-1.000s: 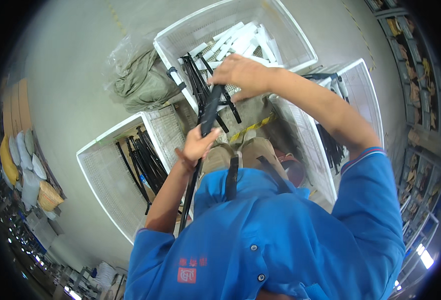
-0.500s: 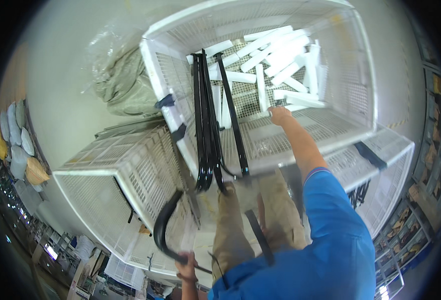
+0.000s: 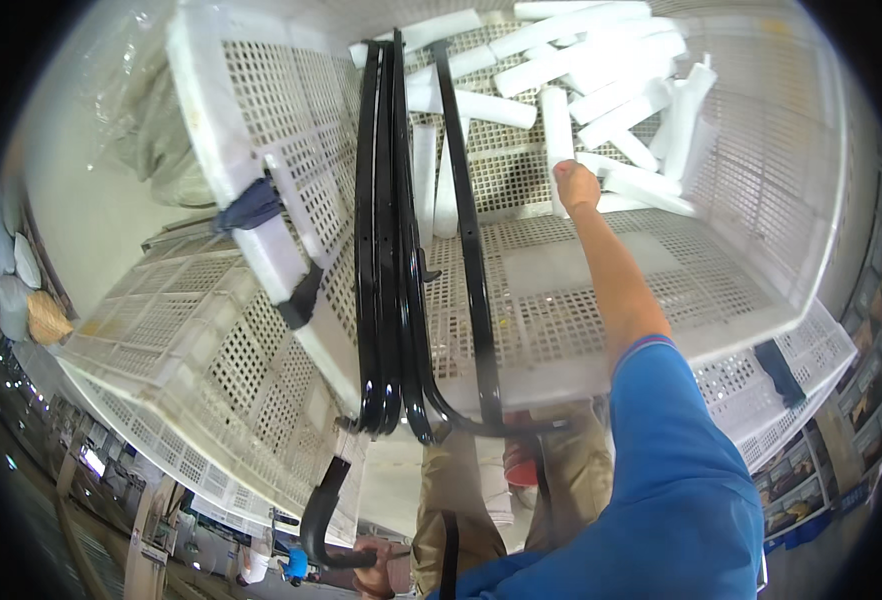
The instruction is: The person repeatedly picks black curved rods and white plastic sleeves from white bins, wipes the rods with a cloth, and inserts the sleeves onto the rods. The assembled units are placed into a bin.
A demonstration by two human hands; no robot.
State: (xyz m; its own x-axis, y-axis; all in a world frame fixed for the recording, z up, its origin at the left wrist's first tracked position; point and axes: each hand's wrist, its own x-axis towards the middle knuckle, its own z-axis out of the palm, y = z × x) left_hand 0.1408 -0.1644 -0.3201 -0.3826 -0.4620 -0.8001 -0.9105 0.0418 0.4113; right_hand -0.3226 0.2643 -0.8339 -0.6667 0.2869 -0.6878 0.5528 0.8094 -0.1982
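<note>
Low in the view, my left hand (image 3: 373, 572) is closed around a black bent tube (image 3: 316, 530), whose thick curved end points up beside the crates. My right arm reaches into a large white mesh crate (image 3: 601, 310). There my right hand (image 3: 578, 187), fingers curled in, is at the lower end of an upright white foam tube (image 3: 556, 120); whatever it grips is hidden. More white foam tubes (image 3: 611, 65) lie heaped on the crate's floor. Several long glossy black tubes (image 3: 386, 240) with bent lower ends lean over the crate's near wall, left of my right hand.
Another white mesh crate (image 3: 191, 340) stands at the left, and part of one (image 3: 731, 370) shows below the right side. Dark cloth ties (image 3: 253, 205) are on the large crate's left rim. Clear plastic with greenish cloth (image 3: 161, 140) lies beyond it. Shelving lines the right edge.
The view has moved nearer the large crate. My right hand has come in closer against the upright foam tube. My left hand still holds the black bent tube, now lower in view.
</note>
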